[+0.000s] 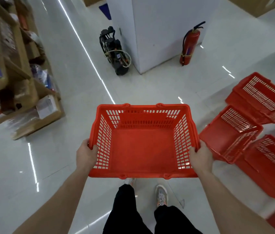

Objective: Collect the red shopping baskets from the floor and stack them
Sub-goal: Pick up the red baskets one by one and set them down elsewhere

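I hold an empty red shopping basket (143, 149) level in front of me, above the white floor. My left hand (86, 154) grips its left rim and my right hand (201, 157) grips its right rim. Several more red baskets lie on the floor to the right: one tipped on its side (231, 132) next to the held basket, one farther back (265, 97), and another nearer at the right edge (271, 166). More red plastic shows at the frame's right edge, partly cut off.
A white pillar (158, 31) stands ahead, with a red fire extinguisher (190, 44) on its right and a black machine (114, 51) on its left. Wooden shelves of goods (15, 73) line the left side. My legs and shoes (161, 195) are below the basket.
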`<state>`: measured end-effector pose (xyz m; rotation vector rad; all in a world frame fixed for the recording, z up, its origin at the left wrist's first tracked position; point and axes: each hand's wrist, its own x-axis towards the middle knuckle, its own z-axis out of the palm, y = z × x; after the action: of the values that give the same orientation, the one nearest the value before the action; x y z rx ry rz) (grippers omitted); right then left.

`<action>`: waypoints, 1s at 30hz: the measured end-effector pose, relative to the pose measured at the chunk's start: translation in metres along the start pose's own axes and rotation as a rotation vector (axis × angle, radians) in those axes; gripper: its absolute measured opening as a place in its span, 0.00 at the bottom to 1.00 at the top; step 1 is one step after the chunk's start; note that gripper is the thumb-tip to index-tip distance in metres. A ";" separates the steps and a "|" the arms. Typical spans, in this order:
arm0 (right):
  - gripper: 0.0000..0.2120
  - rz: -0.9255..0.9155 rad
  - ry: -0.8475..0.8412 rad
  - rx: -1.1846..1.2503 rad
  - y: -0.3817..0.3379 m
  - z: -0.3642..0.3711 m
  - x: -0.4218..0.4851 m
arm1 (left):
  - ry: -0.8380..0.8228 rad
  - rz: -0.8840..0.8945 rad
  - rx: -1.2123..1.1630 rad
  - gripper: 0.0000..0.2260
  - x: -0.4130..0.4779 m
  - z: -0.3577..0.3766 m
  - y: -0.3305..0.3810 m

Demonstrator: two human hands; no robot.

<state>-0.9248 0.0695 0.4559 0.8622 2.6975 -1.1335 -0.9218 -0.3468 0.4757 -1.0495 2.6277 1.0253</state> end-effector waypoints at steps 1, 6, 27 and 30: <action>0.14 0.018 0.013 0.005 -0.002 0.014 0.010 | -0.022 0.005 0.015 0.18 0.022 0.009 0.002; 0.20 0.100 0.075 0.030 -0.003 0.087 0.063 | -0.076 0.060 0.075 0.17 0.127 0.065 0.013; 0.20 0.323 -0.151 0.047 0.126 0.287 0.115 | -0.397 0.110 0.261 0.34 0.282 0.239 -0.092; 0.31 0.353 -0.221 -0.170 0.135 0.282 0.106 | -0.403 0.222 0.422 0.34 0.267 0.239 -0.085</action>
<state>-0.9775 0.0031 0.1373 1.0605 2.3056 -0.8537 -1.0950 -0.3889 0.1534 -0.4171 2.4916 0.5898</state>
